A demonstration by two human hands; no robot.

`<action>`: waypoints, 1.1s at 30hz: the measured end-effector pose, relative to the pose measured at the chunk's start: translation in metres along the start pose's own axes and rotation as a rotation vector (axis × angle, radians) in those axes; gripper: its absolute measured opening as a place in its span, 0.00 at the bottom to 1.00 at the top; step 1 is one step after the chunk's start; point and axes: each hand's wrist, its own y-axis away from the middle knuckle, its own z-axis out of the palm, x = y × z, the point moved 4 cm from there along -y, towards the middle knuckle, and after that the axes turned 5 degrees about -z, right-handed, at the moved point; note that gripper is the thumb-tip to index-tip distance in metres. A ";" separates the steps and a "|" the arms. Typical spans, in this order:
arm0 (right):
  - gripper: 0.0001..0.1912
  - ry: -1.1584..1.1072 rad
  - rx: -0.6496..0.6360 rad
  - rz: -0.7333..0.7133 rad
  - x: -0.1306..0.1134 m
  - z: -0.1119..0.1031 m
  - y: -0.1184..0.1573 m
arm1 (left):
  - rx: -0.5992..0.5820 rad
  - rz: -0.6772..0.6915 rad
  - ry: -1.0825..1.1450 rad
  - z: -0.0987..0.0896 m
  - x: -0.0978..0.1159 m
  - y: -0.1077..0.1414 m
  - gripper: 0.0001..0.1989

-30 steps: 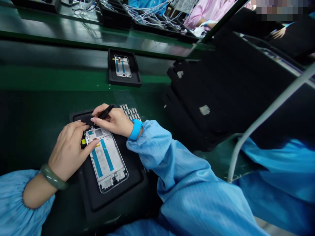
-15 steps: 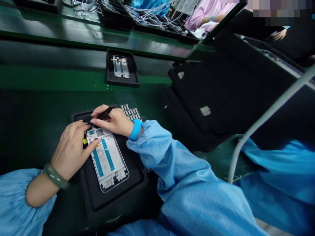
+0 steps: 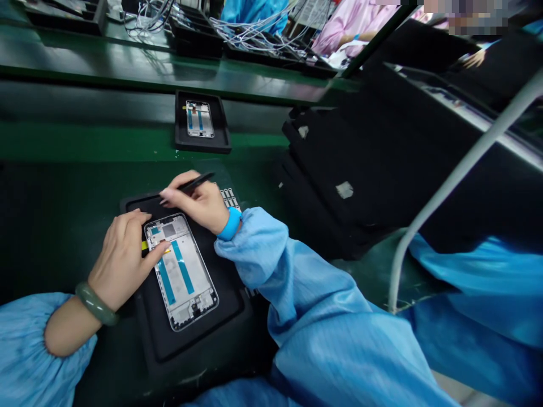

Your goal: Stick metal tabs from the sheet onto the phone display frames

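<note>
A silver phone frame (image 3: 186, 274) with blue strips lies in a black tray (image 3: 156, 345) in front of me. My left hand (image 3: 123, 257) rests along the frame's left edge, its thumb on the upper left part and its fingers spread over the tray. Above the frame's top end, my right hand (image 3: 197, 203) grips a dark pen-like tool (image 3: 197, 181), whose working tip is hidden by the fingers. Beyond the right wrist lies a clear sheet with small metal parts (image 3: 229, 198), partly covered by that hand.
A second phone frame (image 3: 199, 118) sits in a small black tray (image 3: 181, 138) farther back. Stacked black trays (image 3: 339, 164) stand at the right, beside a pale curved tube (image 3: 428, 209). Cables (image 3: 258, 34) and people's sleeves are at the back.
My right hand has lifted off the frame's top edge, and the tool lies flatter in its fingers. My left hand has stayed on the frame. The view has shifted slightly.
</note>
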 end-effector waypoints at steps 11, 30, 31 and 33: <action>0.19 -0.031 0.665 -0.009 0.006 -0.094 0.005 | -0.383 0.046 -0.293 0.026 0.119 -0.030 0.26; 0.16 0.051 0.412 0.251 0.038 -0.129 0.063 | -0.029 -0.415 -0.404 -0.007 -0.072 -0.179 0.19; 0.16 -0.003 0.408 0.270 0.040 -0.125 0.061 | 0.027 -0.386 -0.395 -0.010 -0.072 -0.178 0.19; 0.17 -0.077 0.396 0.306 0.045 -0.119 0.059 | 0.096 -0.297 -0.382 -0.007 -0.063 -0.180 0.21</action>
